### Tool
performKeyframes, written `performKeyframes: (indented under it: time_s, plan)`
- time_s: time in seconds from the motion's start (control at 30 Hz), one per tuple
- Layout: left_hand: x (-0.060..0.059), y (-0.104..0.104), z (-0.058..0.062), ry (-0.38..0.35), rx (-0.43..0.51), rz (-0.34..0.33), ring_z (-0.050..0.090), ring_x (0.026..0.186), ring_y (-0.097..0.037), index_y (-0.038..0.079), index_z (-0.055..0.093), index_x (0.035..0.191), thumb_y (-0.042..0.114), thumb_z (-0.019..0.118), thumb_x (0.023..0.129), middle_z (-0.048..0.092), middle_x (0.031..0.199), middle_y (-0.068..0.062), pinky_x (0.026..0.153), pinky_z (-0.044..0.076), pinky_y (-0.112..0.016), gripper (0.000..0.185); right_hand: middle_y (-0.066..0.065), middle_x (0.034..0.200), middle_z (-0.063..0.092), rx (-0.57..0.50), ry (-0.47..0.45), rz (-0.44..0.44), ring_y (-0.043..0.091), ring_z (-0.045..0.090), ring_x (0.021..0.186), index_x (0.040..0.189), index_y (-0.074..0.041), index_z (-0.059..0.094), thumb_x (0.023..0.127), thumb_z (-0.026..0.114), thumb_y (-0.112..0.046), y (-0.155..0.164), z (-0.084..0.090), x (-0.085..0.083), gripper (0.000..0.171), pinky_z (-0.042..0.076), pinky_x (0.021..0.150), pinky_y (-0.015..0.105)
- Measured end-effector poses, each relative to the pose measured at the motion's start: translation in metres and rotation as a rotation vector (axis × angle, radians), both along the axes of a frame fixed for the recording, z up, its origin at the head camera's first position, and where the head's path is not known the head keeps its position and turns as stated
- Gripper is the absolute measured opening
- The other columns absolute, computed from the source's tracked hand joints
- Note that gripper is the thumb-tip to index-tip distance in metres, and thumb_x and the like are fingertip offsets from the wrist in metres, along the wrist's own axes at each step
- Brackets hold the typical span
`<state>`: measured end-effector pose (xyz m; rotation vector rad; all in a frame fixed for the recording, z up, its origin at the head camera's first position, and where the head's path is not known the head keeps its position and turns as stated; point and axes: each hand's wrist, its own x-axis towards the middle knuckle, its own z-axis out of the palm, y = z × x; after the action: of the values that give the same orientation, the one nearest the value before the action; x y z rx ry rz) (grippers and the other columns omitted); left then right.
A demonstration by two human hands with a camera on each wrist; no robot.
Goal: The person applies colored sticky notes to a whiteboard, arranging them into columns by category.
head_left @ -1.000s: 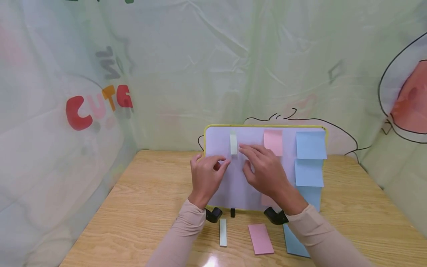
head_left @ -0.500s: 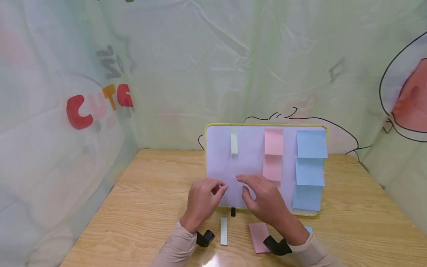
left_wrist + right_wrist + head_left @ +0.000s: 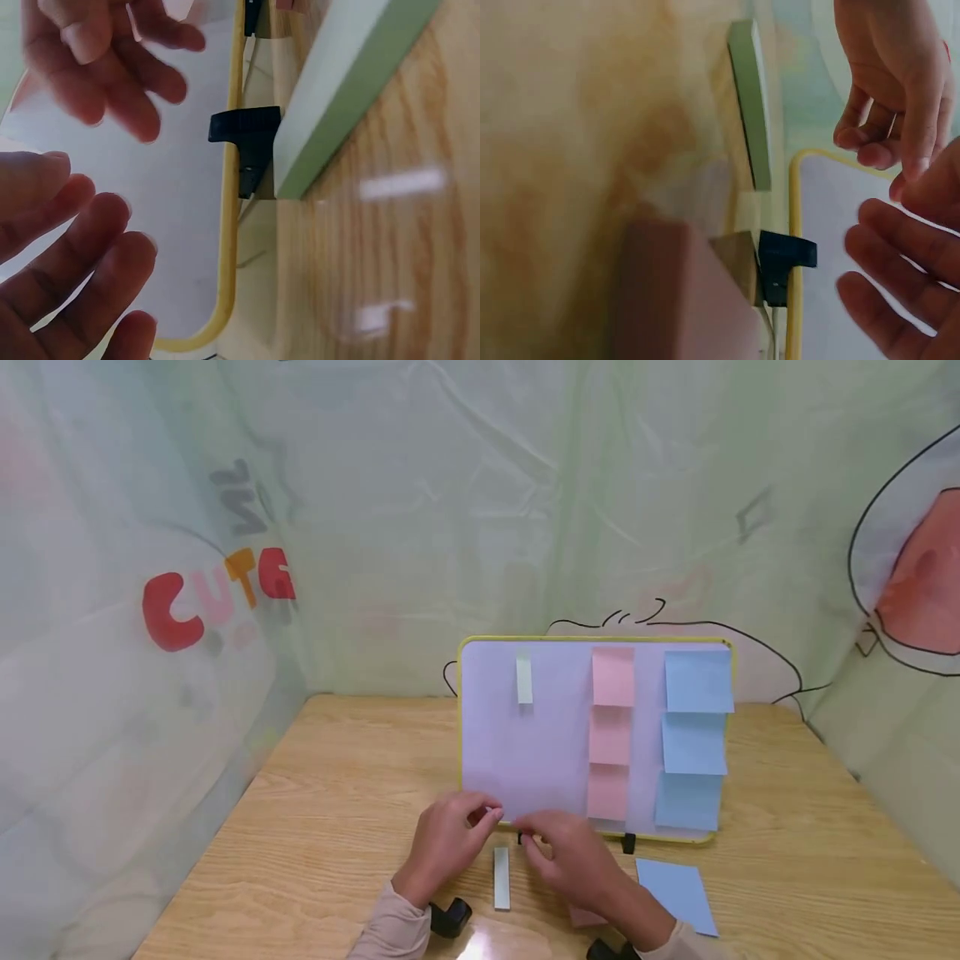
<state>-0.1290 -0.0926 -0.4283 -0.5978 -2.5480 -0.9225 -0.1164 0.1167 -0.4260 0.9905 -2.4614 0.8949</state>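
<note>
My left hand is in front of the whiteboard's lower edge, thumb and forefinger close together, and nothing shows between them. Beside it is my right hand, its fingers loosely bent and holding nothing visible. A narrow pale green sticky-note pad lies on the table between the hands. My right arm partly covers a pink pad; a blue pad lies to its right. On the board are one pale green strip, a column of pink notes and a column of blue notes.
The yellow-framed board stands on a wooden table, held by black clips at its lower edge. Black wrist devices sit under the wrists. A printed sheet hangs behind and to the left.
Both hands have come down from beside the green strip to the board's lower edge. The pink notes and blue pad are uncovered, while the pink pad is now mostly hidden by the right arm.
</note>
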Motion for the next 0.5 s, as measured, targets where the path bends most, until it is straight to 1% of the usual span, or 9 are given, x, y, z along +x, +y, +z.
performKeyframes:
  time_s: [0.07, 0.13, 0.17, 0.23, 0.37, 0.5]
  plan:
    - [0.002, -0.002, -0.002, -0.029, -0.007, -0.002, 0.057, 0.073, 0.001, 0.023, 0.076, 0.093, 0.024, 0.071, 0.094, 0.066, 0.082, 0.016, 0.063, 0.046, -0.022, 0.006, -0.002, 0.098, 0.073, 0.012, -0.086, 0.020, 0.008, 0.066, 0.086, 0.103, -0.009, 0.076, 0.090, 0.069, -0.004, 0.000, -0.001, 0.003, 0.015, 0.055, 0.070, 0.028]
    - [0.003, -0.004, -0.005, -0.066, -0.020, -0.005, 0.056, 0.072, 0.001, 0.023, 0.076, 0.093, 0.025, 0.070, 0.094, 0.065, 0.081, 0.016, 0.062, 0.045, -0.022, 0.006, -0.003, 0.100, 0.073, 0.044, -0.156, 0.048, 0.009, 0.066, 0.089, 0.105, -0.009, 0.075, 0.092, 0.067, -0.007, 0.000, -0.001, 0.007, 0.015, 0.055, 0.073, 0.029]
    - [0.004, -0.005, -0.006, -0.080, -0.027, -0.006, 0.055, 0.072, 0.002, 0.023, 0.076, 0.094, 0.025, 0.070, 0.094, 0.065, 0.081, 0.016, 0.062, 0.045, -0.022, 0.006, -0.004, 0.101, 0.072, 0.071, -0.186, 0.061, 0.010, 0.066, 0.092, 0.106, -0.011, 0.074, 0.093, 0.067, -0.010, 0.000, -0.002, 0.008, 0.015, 0.055, 0.075, 0.031]
    - [0.006, -0.005, -0.008, -0.108, -0.041, -0.010, 0.054, 0.071, 0.002, 0.024, 0.077, 0.094, 0.026, 0.071, 0.094, 0.064, 0.079, 0.017, 0.062, 0.044, -0.022, 0.006, -0.005, 0.105, 0.071, 0.131, -0.209, 0.094, 0.012, 0.066, 0.097, 0.108, -0.012, 0.074, 0.094, 0.067, -0.014, -0.001, -0.002, 0.012, 0.016, 0.055, 0.080, 0.035]
    - [0.007, -0.006, -0.011, -0.126, -0.059, -0.018, 0.053, 0.070, 0.002, 0.024, 0.076, 0.095, 0.027, 0.071, 0.094, 0.063, 0.078, 0.018, 0.061, 0.043, -0.022, 0.006, -0.004, 0.116, 0.069, 0.249, -0.188, 0.141, 0.016, 0.063, 0.109, 0.108, -0.014, 0.074, 0.092, 0.070, -0.025, -0.003, -0.004, 0.017, 0.020, 0.053, 0.089, 0.039]
    - [0.008, -0.008, -0.011, -0.173, -0.073, -0.026, 0.053, 0.069, 0.002, 0.024, 0.076, 0.094, 0.027, 0.071, 0.094, 0.061, 0.078, 0.019, 0.061, 0.043, -0.022, 0.006, 0.000, 0.122, 0.067, 0.298, -0.142, 0.163, 0.018, 0.061, 0.112, 0.106, -0.014, 0.075, 0.089, 0.075, -0.032, -0.006, -0.006, 0.021, 0.025, 0.053, 0.090, 0.037]
